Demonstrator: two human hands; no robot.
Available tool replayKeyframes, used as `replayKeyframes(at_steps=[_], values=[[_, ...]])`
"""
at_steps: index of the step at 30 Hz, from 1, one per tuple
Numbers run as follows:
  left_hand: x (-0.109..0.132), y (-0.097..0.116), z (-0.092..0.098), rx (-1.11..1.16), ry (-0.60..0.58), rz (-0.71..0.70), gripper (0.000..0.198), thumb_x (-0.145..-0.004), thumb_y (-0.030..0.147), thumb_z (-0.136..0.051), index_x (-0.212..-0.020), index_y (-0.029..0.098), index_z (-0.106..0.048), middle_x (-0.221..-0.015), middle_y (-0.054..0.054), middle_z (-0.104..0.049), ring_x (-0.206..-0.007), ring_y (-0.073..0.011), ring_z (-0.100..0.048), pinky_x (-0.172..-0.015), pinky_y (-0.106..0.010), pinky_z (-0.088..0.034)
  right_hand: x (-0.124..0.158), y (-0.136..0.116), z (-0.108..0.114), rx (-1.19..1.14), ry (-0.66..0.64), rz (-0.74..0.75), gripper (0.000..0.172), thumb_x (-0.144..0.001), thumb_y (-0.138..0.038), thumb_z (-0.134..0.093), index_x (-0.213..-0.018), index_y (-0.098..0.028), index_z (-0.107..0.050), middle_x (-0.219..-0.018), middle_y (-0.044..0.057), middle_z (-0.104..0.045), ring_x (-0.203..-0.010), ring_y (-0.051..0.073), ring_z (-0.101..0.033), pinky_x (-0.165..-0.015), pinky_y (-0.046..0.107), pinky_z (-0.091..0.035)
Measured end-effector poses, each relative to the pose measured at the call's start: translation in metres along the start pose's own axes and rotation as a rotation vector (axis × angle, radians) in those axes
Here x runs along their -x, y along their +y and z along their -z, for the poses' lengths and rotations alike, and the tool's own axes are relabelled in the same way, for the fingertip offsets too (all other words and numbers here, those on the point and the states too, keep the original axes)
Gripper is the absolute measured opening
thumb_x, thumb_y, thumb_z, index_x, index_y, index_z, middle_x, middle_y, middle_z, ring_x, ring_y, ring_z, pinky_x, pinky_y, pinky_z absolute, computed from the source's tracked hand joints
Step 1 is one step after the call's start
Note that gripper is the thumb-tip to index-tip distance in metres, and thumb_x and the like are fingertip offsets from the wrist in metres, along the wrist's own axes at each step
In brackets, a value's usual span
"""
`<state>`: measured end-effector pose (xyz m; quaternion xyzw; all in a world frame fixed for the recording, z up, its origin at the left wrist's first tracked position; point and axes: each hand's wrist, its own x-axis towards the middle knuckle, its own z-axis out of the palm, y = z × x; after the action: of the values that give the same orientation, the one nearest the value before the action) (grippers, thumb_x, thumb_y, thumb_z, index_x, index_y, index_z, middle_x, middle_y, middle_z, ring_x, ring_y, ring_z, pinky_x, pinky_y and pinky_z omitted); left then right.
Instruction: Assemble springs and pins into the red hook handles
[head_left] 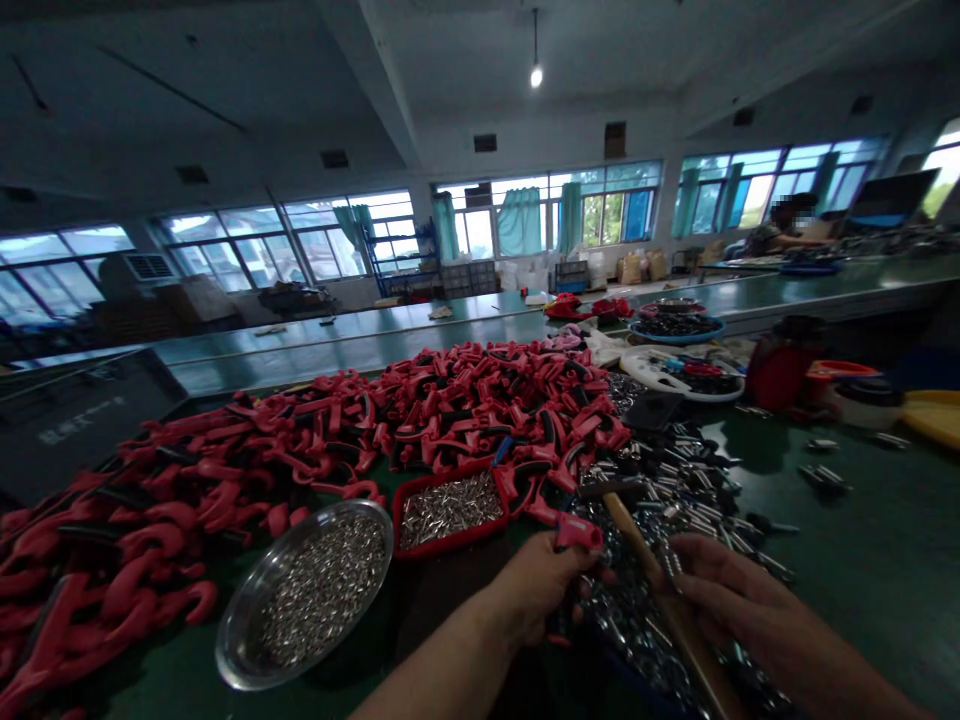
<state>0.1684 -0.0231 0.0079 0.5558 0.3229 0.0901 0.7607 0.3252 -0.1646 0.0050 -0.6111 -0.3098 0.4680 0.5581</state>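
My left hand (pixel 544 585) is closed around a red-and-black plastic handle (pixel 577 532), its red end pointing up and to the right. Over a heap of shiny metal parts (pixel 626 615), my right hand (pixel 720 590) pinches a small metal piece (pixel 670 560) between thumb and fingers; its exact shape is unclear. A hammer with a wooden shaft (pixel 694 640) lies across the metal parts between my hands. Left of my left hand stand a red tray (pixel 450 545) of small metal pins and a round steel bowl (pixel 232 655) full of small metal pieces.
A large pile of red-and-black handles (pixel 450 400) spreads across the green table (pixel 855 560). More metal-tipped parts (pixel 697 500) lie at the right, near a white basin (pixel 637 368) and a red container (pixel 784 370). Another person (pixel 787 230) sits far back right.
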Motion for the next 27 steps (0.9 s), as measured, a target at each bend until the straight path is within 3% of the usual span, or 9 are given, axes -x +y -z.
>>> replayKeyframes(at_steps=[2,4,8,11,15,19,23,27], values=[[0.012,-0.004,0.002,0.119,-0.012,0.037,0.028,-0.064,0.036,-0.06,-0.082,0.015,-0.056,-0.073,-0.001,-0.058,-0.043,-0.003,-0.036,-0.038,-0.014,-0.028,-0.002,-0.003,-0.013,-0.024,-0.091,0.025,0.032,-0.072,-0.039,-0.066,-0.097,-0.024,-0.053,-0.087,0.002,-0.064,-0.079,0.018,-0.058,-0.072,0.029,-0.047],[0.022,-0.008,0.004,0.248,-0.006,0.068,0.031,-0.06,0.033,-0.065,-0.083,0.014,-0.056,-0.071,0.0,-0.056,-0.042,-0.0018,-0.036,-0.036,-0.012,-0.026,-0.004,-0.008,-0.028,-0.011,-0.128,0.07,0.029,-0.071,-0.037,-0.067,-0.093,-0.023,-0.055,-0.087,0.002,-0.063,-0.08,0.018,-0.058,-0.075,0.031,-0.046],[0.036,-0.018,0.007,0.432,0.024,0.062,0.035,-0.055,0.033,-0.074,-0.078,0.013,-0.056,-0.059,0.004,-0.047,-0.039,-0.0012,-0.035,-0.034,-0.011,-0.021,-0.009,-0.016,-0.056,0.032,-0.078,0.108,0.041,-0.063,-0.037,-0.073,-0.097,-0.022,-0.055,-0.082,0.001,-0.062,-0.067,0.015,-0.055,-0.054,0.024,-0.043],[0.042,-0.026,0.009,0.508,0.028,0.021,0.044,-0.051,0.037,-0.078,-0.079,0.013,-0.055,-0.054,0.006,-0.044,-0.039,-0.0014,-0.035,-0.034,-0.012,-0.021,-0.012,-0.017,-0.07,-0.001,-0.103,0.105,0.045,-0.063,-0.036,-0.073,-0.103,-0.022,-0.057,-0.08,0.0,-0.062,-0.066,0.015,-0.054,-0.05,0.022,-0.04],[0.049,-0.035,0.014,0.492,0.137,-0.032,0.053,-0.049,0.044,-0.078,-0.086,0.015,-0.053,-0.053,0.004,-0.049,-0.04,-0.0047,-0.042,-0.036,-0.014,-0.028,-0.013,-0.013,-0.082,-0.041,-0.174,0.048,0.024,-0.068,-0.037,-0.071,-0.084,-0.02,-0.064,-0.07,-0.001,-0.061,-0.065,0.012,-0.053,-0.052,0.02,-0.039],[0.052,-0.039,0.019,0.492,0.173,-0.088,0.05,-0.055,0.042,-0.075,-0.092,0.016,-0.053,-0.073,-0.002,-0.06,-0.051,-0.0089,-0.053,-0.044,-0.018,-0.039,-0.013,-0.005,-0.091,-0.081,-0.129,0.018,0.023,-0.069,-0.036,-0.071,-0.084,-0.022,-0.061,-0.063,-0.004,-0.058,-0.055,0.007,-0.049,-0.045,0.016,-0.035],[0.049,-0.039,0.022,0.474,0.241,-0.12,0.044,-0.057,0.037,-0.074,-0.09,0.015,-0.054,-0.064,0.002,-0.058,-0.051,-0.0096,-0.053,-0.049,-0.02,-0.041,-0.015,0.001,-0.098,-0.061,-0.166,0.04,0.021,-0.074,-0.035,-0.067,-0.088,-0.022,-0.058,-0.068,-0.003,-0.061,-0.064,0.011,-0.056,-0.048,0.018,-0.037],[0.047,-0.039,0.026,0.432,0.182,-0.173,0.044,-0.057,0.036,-0.076,-0.09,0.013,-0.056,-0.064,0.001,-0.06,-0.05,-0.0086,-0.052,-0.048,-0.019,-0.04,-0.02,0.008,-0.097,0.011,-0.135,0.103,0.024,-0.076,-0.035,-0.065,-0.094,-0.022,-0.056,-0.076,-0.001,-0.063,-0.067,0.013,-0.059,-0.054,0.022,-0.04]])
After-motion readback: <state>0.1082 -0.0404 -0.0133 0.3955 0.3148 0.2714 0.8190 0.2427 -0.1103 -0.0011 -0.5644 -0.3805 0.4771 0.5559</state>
